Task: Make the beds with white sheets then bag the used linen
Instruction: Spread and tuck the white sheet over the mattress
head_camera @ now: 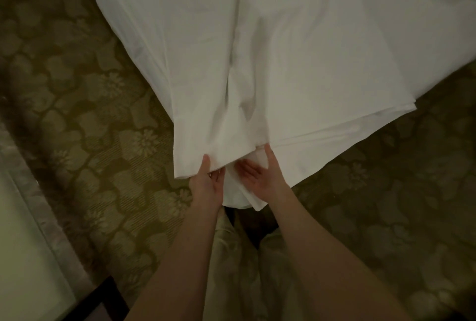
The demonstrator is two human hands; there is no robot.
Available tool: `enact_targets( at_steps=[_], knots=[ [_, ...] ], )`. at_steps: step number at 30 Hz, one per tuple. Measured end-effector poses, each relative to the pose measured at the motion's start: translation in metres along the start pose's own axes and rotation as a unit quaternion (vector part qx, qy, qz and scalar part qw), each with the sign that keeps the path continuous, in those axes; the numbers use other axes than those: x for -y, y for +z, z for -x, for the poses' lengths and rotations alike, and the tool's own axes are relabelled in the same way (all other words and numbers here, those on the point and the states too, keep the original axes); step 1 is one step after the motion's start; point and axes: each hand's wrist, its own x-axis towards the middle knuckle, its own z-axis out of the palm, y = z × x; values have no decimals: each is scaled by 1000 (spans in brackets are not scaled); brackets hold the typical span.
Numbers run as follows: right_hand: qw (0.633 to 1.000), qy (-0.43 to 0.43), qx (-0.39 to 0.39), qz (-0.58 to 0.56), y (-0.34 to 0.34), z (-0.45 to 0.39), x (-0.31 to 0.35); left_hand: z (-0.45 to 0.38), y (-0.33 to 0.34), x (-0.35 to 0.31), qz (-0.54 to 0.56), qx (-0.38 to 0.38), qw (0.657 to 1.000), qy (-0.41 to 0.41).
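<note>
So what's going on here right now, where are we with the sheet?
A person stands at the corner of a bed, looking down at a white sheet draped over it. Both hands are at the hanging corner: the left hand pinches the sheet's lower edge, thumb on top, and the right hand lies open, palm up, among the folds beside it. The corner still hangs loose above the patterned carpet, not yet tucked.

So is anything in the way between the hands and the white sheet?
No, nothing visible. The left hand has its thumb on top of the white sheet at its edge, and the right hand rests against the folds right beside it, above the patterned carpet.
</note>
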Motion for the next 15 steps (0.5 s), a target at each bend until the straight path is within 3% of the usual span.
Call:
enact_targets(
  at_steps=[2,6,10,15],
  knots=[
    [998,-16,45,-47,10,-4,-5,-2,2,0,13,2,1000,13],
    [983,-117,40,-136,35,-5,0,-2,0,-13,12,22,1000,14],
    [980,-165,55,-95,50,-8,13,-6,-13,-27,-13,11,999,34],
    [974,-198,-12,-112,38,-12,56,-6,-20,-20,-31,20,998,58]
  ],
)
